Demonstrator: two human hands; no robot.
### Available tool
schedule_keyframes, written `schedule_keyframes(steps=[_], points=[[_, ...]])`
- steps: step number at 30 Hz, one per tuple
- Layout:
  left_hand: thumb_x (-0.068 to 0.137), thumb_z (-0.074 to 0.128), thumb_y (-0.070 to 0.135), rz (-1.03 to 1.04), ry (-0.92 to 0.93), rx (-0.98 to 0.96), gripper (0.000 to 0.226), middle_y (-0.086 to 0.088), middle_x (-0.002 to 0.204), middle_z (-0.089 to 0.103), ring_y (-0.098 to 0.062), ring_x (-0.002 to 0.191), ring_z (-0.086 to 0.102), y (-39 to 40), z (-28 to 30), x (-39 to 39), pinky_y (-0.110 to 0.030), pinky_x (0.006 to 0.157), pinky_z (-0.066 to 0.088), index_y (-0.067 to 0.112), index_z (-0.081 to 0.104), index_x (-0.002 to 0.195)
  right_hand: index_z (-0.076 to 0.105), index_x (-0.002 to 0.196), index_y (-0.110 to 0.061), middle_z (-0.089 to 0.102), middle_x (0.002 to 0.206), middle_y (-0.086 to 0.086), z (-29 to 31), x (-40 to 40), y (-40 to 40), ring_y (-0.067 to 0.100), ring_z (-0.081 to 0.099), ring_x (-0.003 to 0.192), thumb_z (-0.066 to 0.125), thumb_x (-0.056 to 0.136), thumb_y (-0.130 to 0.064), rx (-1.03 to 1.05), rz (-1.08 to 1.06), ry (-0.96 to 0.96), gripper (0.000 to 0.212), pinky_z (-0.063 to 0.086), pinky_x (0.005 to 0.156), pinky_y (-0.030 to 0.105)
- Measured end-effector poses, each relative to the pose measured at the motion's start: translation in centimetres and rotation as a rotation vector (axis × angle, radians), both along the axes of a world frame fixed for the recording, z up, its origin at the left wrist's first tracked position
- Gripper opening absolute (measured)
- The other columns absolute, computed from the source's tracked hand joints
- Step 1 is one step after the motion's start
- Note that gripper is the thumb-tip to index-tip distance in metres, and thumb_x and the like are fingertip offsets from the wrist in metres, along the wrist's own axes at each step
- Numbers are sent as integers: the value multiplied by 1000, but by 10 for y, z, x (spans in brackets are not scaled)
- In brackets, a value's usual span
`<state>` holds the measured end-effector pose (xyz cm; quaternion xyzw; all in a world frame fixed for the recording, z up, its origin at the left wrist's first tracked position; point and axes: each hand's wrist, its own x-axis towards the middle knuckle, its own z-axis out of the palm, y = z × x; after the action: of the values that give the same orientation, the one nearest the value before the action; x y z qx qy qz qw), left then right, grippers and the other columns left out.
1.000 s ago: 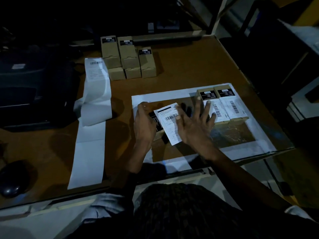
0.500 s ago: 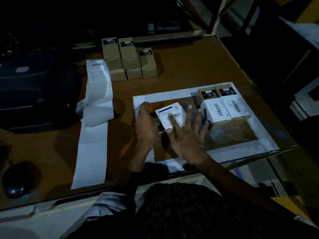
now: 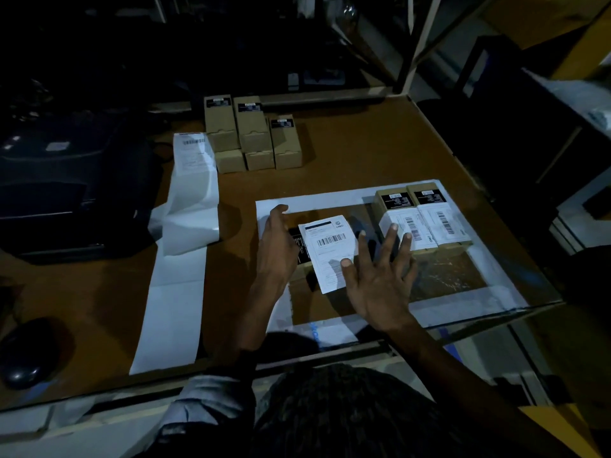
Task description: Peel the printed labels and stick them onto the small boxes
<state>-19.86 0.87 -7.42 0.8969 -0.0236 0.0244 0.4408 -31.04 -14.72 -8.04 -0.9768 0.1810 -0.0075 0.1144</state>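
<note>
Plainly, the right hand (image 3: 380,285) lay spread wide, fingers straight, its thumb pressing the label (image 3: 330,249) (barcode, "CRED") onto the small box (image 3: 297,247) on a white-bordered mat (image 3: 330,197). The left hand (image 3: 277,239) cupped that box's left side. Two labelled boxes (image 3: 401,223) stood just right of it, touching each other.

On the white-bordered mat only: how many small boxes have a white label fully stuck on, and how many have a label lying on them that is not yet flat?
White-labelled boxes: 2
Box with a label laid askew across it: 1
Total: 3
</note>
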Motion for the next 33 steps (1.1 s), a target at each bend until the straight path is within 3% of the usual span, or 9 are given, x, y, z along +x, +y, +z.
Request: schedule_keyframes(steps=[4, 9, 11, 12, 14, 18, 23, 27, 33], points=[[96, 56, 1, -95, -161, 136, 47, -6, 137, 57, -23, 120, 58, 1, 6, 2, -40, 95, 54, 20, 50, 138, 11, 160, -29, -6, 168, 15, 12, 7, 2, 40, -11, 152, 18, 97, -69, 32, 39, -116, 75, 7, 116, 65], [94, 65, 22, -260, -281, 244, 22, -6, 127, 66, -25, 116, 59, 0, 4, 4, -51, 95, 50, 17, 76, 112, 55, 138, -25, 54, 144, 10, 22, 35, 0, 35, 41, 135, 56, 97, -33, 60, 156, -236, 41, 31, 109, 50], [92, 67, 24, -275, -307, 234, 18, -8, 127, 66, -27, 118, 58, -2, 6, 3, -44, 102, 44, 17, 79, 104, 68, 124, -20, 68, 123, 11, 24, 45, -1, 33, 53, 120, 64, 93, -20, 89, 203, -285, 32, 41, 101, 49], [91, 68, 24, -269, -298, 243, 18, -8, 131, 64, -26, 121, 55, -3, 7, 2, -32, 104, 37, 17, 79, 103, 72, 119, -18, 71, 115, 12, 25, 49, -1, 34, 56, 114, 66, 90, -15, 99, 221, -303, 30, 44, 96, 48], [92, 69, 23, -239, -255, 251, 17, -7, 137, 60, -24, 126, 50, -6, 6, 3, -17, 96, 23, 16, 80, 105, 76, 111, -16, 74, 106, 11, 24, 55, 0, 33, 58, 107, 70, 87, -12, 97, 252, -306, 25, 47, 91, 46], [91, 72, 22, -239, -233, 220, 15, -6, 138, 60, -27, 128, 48, -7, 0, 6, -26, 99, 26, 19, 80, 102, 79, 99, -15, 77, 102, 6, 19, 62, 2, 31, 60, 102, 71, 85, -6, 108, 313, -355, 19, 49, 87, 42], [91, 71, 24, -247, -252, 208, 14, -6, 140, 59, -30, 131, 47, -6, -4, 9, -45, 106, 35, 20, 80, 101, 77, 110, -19, 73, 117, 3, 22, 66, -1, 28, 52, 115, 66, 93, -15, 74, 281, -314, 20, 35, 91, 39], [92, 69, 32, -232, -228, 229, 17, -1, 144, 56, -27, 134, 43, -5, -10, 13, -47, 108, 31, 25, 80, 102, 72, 121, -22, 66, 127, 0, 24, 67, -1, 25, 45, 123, 63, 97, -22, 33, 308, -229, 26, 32, 98, 42], [91, 69, 39, -260, -198, 253, 21, -3, 148, 52, -31, 134, 43, -3, -13, 19, -53, 105, 39, 30, 77, 108, 67, 128, -26, 62, 135, -2, 28, 73, -2, 25, 39, 128, 64, 96, -18, 29, 337, -156, 33, 27, 98, 42]])
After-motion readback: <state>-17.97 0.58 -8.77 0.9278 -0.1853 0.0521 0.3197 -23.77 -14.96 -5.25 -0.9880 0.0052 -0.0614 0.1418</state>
